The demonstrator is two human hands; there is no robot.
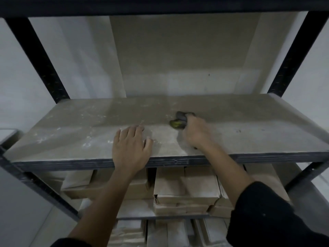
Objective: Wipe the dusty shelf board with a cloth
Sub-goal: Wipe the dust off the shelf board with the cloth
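- Shelf board (249,139) is lying flat in a black metal frame (38,57), spanning most of the middle of the head view; it is pale grey-beige with a darker layered front edge.
- White dust is showing on it in specks and smears, thickest toward 9 o'clock of the left hand and along the back half of the board; the strip toward 3 o'clock of the right hand is looking smoother and cleaner.
- Cloth (179,122) is sitting bunched on the board a little right of centre, grey on top with a yellow-green patch at its near left; it is blurred, so its folds cannot be read.
- Right hand (196,133) is gripping the cloth with curled fingers, the cloth poking out at 10 o'clock from the knuckles, and pressing it onto the board; a dark sleeve (267,211) is covering the forearm.
- Left hand (130,148) is resting palm down on the front of the board, fingers straight and slightly spread, holding nothing; it is lying at 8 o'clock from the cloth, well apart from it.
- Brown cardboard boxes (185,189) are standing stacked on the shelf below, at 6 o'clock from the hands.
- Pale wall (160,59) is showing behind the board at 12 o'clock.
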